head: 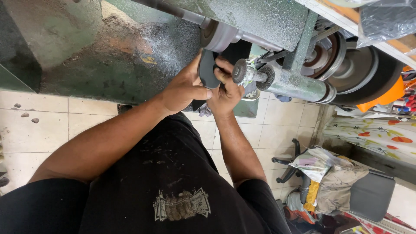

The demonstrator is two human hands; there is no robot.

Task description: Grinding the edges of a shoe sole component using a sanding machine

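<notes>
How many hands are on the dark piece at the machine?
2. The left hand grips the dark piece from the left side; the right hand holds it from the right, beside the small grinding wheel.

- Your hands [203, 89] grip a dark, matt, rubbery-looking piece [208, 69].
- The machine housing [260, 17] is green painted metal, dusty and rough.
- The spindle [249, 74] is bare, dull metal.
- The floor [52, 125] is pale glazed tile.

Dark grey pad [208, 69]; speckled green grinder [260, 17]; cream tiled floor [86, 117]; black shirt [164, 182], grey print; white cloth [372, 134], orange flowers.
</notes>
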